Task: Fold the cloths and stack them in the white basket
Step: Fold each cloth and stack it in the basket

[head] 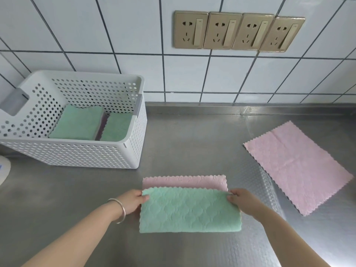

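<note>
A two-sided cloth (189, 210), green on one face and pink on the other, lies on the steel counter in front of me, its near half folded over so a pink strip shows along the far edge. My left hand (133, 202) pinches the folded edge's left corner and my right hand (240, 202) pinches its right corner. A second cloth (296, 166), pink side up, lies flat and unfolded to the right. The white perforated basket (81, 153) stands at the left with two folded green cloths (77, 123) side by side inside.
The steel counter (192, 143) meets a white tiled wall with several gold wall sockets (238, 31). A white round object (3, 166) peeks in at the left edge. A silver bangle (120, 210) is on my left wrist.
</note>
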A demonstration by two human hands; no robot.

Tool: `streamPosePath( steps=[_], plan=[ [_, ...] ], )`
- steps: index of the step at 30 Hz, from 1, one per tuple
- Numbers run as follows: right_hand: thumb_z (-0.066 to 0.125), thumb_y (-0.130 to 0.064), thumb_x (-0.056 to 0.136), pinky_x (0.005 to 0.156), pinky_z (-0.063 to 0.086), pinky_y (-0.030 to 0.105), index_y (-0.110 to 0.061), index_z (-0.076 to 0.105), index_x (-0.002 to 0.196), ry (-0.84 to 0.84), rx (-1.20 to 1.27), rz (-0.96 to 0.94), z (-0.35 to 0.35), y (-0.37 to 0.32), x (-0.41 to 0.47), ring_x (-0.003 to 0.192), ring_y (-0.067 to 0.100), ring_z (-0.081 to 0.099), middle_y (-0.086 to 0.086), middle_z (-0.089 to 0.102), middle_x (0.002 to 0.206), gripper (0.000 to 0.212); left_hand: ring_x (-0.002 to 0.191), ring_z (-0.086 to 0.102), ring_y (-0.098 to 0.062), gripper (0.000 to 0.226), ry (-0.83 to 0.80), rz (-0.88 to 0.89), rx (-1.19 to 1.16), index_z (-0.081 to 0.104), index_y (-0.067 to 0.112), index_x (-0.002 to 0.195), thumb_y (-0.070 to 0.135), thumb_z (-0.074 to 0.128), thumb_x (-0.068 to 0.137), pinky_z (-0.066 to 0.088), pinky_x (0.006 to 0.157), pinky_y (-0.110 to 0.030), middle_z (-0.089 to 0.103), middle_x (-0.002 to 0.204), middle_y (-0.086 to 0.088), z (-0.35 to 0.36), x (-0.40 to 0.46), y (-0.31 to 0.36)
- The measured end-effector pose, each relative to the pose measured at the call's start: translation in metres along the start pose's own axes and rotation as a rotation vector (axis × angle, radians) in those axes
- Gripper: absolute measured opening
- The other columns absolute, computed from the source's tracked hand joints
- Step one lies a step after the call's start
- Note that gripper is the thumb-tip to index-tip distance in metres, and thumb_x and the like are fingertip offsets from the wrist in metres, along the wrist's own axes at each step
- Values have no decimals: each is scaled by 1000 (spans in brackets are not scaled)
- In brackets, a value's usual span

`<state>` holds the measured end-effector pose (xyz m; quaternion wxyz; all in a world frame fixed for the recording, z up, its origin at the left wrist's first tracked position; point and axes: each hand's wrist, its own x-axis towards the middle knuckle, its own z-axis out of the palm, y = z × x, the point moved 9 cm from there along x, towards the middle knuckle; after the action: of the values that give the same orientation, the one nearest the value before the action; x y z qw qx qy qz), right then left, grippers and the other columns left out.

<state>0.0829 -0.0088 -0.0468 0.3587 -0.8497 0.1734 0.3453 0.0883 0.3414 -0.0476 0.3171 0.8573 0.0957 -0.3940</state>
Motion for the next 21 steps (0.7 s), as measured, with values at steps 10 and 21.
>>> streamPosePath(
  steps=[10, 21],
  plan=[
    [45, -21, 96, 73, 43, 28, -19, 59, 121, 261, -133, -31, -12, -37, 29, 97, 27, 57, 11, 64, 113, 29, 59, 46, -14, 30, 199, -69, -243, 63, 5, 114, 24, 45, 98, 32, 53, -25, 57, 76, -4, -11, 23, 5],
    [46, -26, 96, 59, 39, 30, -12, 60, 91, 364, -47, 44, -11, -37, 25, 72, 23, 53, 8, 60, 83, 20, 59, 41, -22, 38, 282, -137, -150, 49, 11, 65, 31, 43, 97, 25, 53, -29, 45, 61, -8, -14, 31, -2]
  ],
)
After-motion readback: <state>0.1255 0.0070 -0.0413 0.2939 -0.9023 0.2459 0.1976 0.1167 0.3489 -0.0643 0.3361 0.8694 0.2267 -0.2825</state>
